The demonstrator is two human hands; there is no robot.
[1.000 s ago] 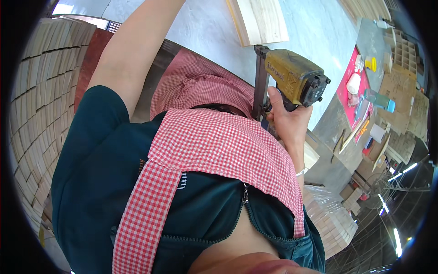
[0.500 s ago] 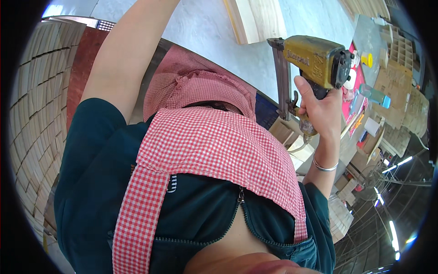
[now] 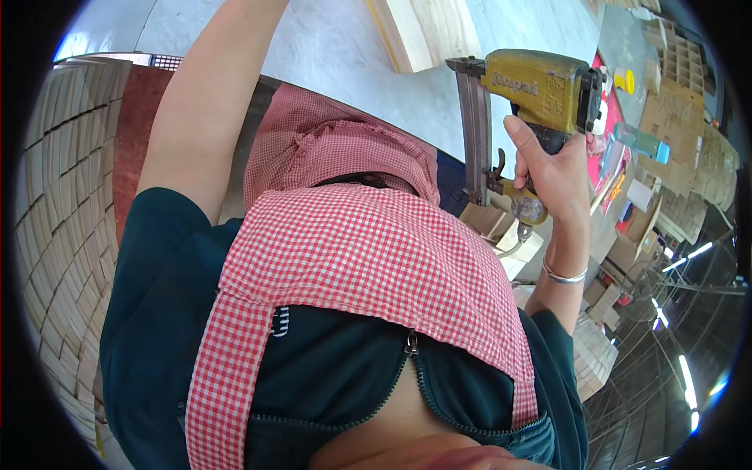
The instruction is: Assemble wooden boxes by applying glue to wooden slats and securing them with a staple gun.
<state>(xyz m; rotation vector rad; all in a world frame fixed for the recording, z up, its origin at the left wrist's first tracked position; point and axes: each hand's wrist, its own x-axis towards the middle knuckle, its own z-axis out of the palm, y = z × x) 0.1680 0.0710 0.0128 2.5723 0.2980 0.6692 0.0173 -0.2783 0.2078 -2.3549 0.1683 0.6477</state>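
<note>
Evidently the right hand (image 3: 558, 168) is the one to read: its fingers and palm are wrapped around the dark grip of a yellow nail gun (image 3: 533, 88), with the thumb lying up along the near side. Most of the other fingers are hidden behind the grip, so whether one rests on the trigger cannot be told. The gun is held near the edge of the pale table (image 3: 364, 74), its long metal bar (image 3: 475, 129) on the side toward the apron (image 3: 368, 243). Its nose overlaps the lower corner of a light wooden block (image 3: 439, 31) in view — touching or apart, I cannot tell. That block is cut off by the top edge.

The left forearm (image 3: 205, 102) reaches up over the table and leaves the picture at the top; the left hand is out of sight, so what it grasps, if anything, cannot be told.

Below the gun, a thin hose (image 3: 513, 249) soon slips out of sight. Beyond the gun, a red sheet (image 3: 597, 61) is mostly covered — a clear bottle (image 3: 638, 141) with a blue cap lies near it, among small items too jumbled to make out. Stacked wood (image 3: 66, 204) at the left bends into the dark rim.
</note>
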